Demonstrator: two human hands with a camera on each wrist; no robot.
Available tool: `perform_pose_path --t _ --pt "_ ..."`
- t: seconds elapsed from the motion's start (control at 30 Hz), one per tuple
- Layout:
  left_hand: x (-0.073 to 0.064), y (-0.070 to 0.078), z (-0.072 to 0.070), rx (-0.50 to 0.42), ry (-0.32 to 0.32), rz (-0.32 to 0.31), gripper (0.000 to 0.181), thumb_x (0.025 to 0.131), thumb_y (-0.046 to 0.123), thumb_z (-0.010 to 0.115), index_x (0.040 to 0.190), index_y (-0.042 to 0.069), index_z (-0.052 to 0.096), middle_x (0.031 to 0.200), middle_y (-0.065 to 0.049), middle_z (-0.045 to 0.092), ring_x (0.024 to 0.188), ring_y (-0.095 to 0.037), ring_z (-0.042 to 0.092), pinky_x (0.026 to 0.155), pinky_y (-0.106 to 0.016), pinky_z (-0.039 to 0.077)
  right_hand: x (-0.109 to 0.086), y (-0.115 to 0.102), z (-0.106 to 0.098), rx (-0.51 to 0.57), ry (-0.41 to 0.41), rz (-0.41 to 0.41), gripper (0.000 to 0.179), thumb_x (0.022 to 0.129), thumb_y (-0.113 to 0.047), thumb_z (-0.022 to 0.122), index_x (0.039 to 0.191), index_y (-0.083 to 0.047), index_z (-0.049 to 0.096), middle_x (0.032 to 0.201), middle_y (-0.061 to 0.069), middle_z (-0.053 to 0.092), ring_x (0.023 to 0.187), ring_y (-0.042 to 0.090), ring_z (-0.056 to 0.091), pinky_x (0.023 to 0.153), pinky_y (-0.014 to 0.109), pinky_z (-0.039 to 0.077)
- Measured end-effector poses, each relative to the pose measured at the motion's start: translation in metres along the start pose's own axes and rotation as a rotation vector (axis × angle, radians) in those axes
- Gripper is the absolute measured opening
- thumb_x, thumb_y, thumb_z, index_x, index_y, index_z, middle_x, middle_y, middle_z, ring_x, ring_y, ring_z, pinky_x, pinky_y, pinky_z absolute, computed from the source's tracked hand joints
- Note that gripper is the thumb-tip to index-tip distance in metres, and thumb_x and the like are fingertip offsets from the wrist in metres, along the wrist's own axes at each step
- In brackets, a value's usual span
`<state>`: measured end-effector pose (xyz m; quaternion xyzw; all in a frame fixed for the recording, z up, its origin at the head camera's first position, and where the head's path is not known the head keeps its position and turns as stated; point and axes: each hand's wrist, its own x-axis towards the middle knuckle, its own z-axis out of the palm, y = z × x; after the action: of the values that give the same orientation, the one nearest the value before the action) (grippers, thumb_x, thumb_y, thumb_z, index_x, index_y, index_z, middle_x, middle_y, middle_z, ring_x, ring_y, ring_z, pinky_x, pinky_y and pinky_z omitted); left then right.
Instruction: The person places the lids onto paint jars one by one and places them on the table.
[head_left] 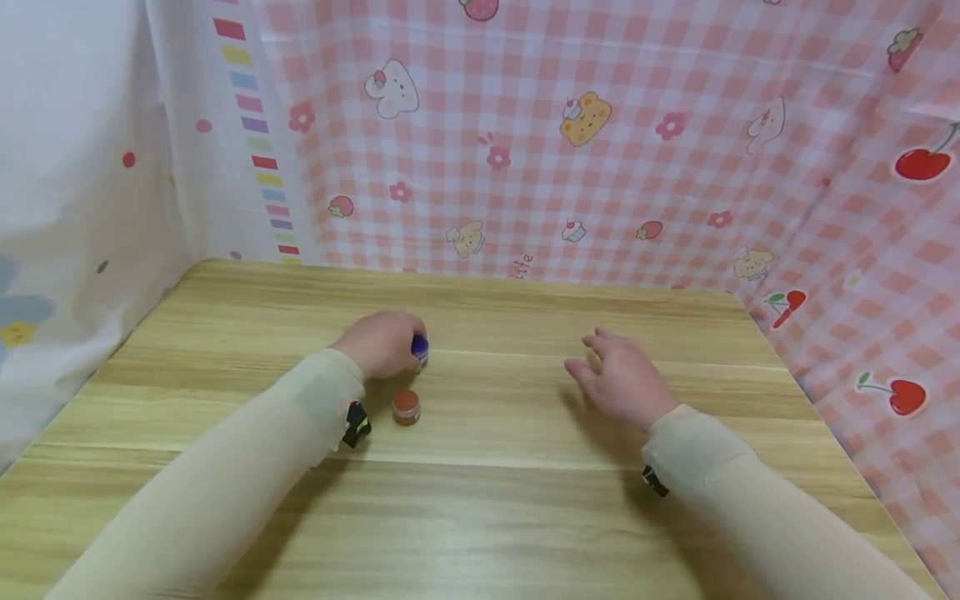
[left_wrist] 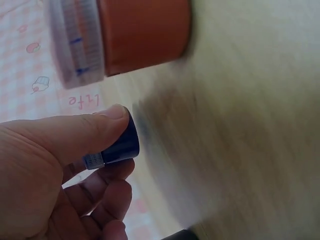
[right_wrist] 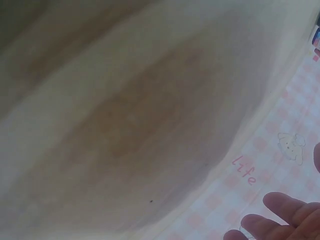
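My left hand (head_left: pixel 384 343) pinches a small blue paint jar (head_left: pixel 420 350) between thumb and fingers, left of the table's middle. In the left wrist view the thumb lies along one side of the blue jar (left_wrist: pixel 122 142) and the fingertips on the other. An orange-brown paint jar (head_left: pixel 407 407) with a clear lid stands on the table just nearer to me than that hand. It looms large at the top of the left wrist view. Over the right half of the table hovers my right hand (head_left: pixel 624 377), fingers spread and holding nothing.
Both jars are on a wood-grain table (head_left: pixel 495 517). A pink checked cloth (head_left: pixel 517 108) with cartoon prints hangs along the back edge and the right side. White cloth (head_left: pixel 82 167) covers the left side. Black wrist cameras (head_left: pixel 357 425) sit under both sleeves.
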<state>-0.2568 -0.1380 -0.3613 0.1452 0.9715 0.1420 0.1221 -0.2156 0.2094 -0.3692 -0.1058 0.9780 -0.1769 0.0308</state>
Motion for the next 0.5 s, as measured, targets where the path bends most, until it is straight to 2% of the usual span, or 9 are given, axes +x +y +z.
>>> perform_pose_path --t 0.27,0.5 --pt "0.0029 -0.0026 0.0043 0.017 -0.012 -0.011 0.031 0.093 0.021 0.081 0.121 0.011 0.072 0.117 -0.007 0.074 0.107 -0.026 0.068 0.102 -0.049 0.054 0.0027 0.0025 0.0003 -0.039 -0.019 -0.018 0.065 0.109 -0.042 0.053 0.151 0.007 0.047 0.163 0.032 0.037 0.155 0.049 0.03 0.129 0.059 0.017" --pt "0.0002 -0.0009 0.0032 0.001 -0.026 -0.025 0.032 0.093 0.019 0.08 0.122 0.01 0.072 0.119 -0.008 0.074 0.107 -0.026 0.067 0.101 -0.049 0.054 0.0025 0.0024 -0.0006 -0.042 -0.023 -0.015 0.066 0.109 -0.042 0.052 0.152 0.008 0.045 0.163 0.032 0.036 0.156 0.05 0.028 0.129 0.059 0.016"
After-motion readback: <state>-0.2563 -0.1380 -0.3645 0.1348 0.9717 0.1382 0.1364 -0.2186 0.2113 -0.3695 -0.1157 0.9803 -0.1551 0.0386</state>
